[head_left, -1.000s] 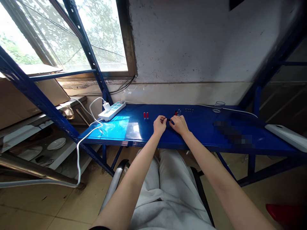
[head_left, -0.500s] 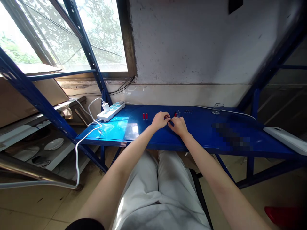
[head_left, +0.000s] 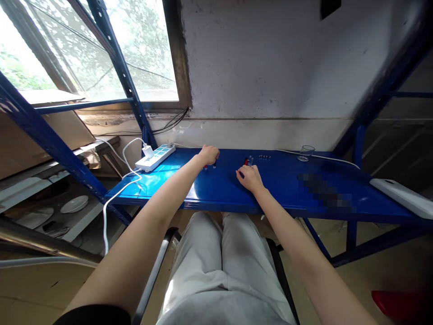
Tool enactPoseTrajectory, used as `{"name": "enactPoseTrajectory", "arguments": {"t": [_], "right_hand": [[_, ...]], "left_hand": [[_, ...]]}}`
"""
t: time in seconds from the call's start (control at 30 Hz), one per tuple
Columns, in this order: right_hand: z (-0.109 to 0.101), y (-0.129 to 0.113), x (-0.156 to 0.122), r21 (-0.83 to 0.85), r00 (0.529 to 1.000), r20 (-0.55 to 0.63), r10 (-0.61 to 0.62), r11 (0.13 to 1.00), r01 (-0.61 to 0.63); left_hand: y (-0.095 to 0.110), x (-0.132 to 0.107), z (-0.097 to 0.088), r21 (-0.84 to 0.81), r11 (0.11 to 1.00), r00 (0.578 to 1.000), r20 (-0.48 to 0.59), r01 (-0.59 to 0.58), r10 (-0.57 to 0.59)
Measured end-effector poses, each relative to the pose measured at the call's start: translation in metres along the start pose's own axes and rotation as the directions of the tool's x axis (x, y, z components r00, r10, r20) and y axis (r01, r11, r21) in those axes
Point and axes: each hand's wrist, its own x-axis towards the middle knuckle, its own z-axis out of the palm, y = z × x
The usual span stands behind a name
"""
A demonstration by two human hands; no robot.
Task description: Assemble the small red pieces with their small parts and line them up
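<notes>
My left hand is over the back of the blue table, closed in a pinch. Below its fingers hangs a small dark cylinder, too small to name. Just left of that, a small red cylinder shows in part, and the hand covers what is beside it. My right hand rests near the middle of the tabletop with its fingers curled in; what they hold, if anything, is hidden. Right behind it lie a small red piece and small clear pieces.
A row of tiny metallic bits lies further right on the blue table. Beyond are a clear glass, a blurred-out dark patch and a white device. A white power strip with a trailing cable sits at the left end.
My left hand has moved away from my right hand, to the left and back, over the red cylinders. A dark cylinder now shows below it. My right hand has stayed nearly in place.
</notes>
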Motion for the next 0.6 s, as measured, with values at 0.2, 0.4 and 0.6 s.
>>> {"name": "enactPoseTrajectory", "arguments": {"t": [0.2,0.4,0.6], "right_hand": [[0.000,0.000,0.001,-0.007,1.000,0.017,0.006,1.000,-0.006],[0.001,0.001,0.000,-0.004,1.000,0.004,0.005,1.000,-0.005],[0.001,0.001,0.000,-0.006,1.000,-0.006,0.003,1.000,-0.003]], "left_hand": [[-0.020,-0.005,0.008,0.139,0.990,0.999,0.036,0.005,-0.010],[-0.021,-0.008,0.008,0.118,0.992,0.999,0.038,0.034,-0.039],[-0.017,-0.011,0.008,0.008,0.998,0.998,0.013,0.061,-0.061]]}}
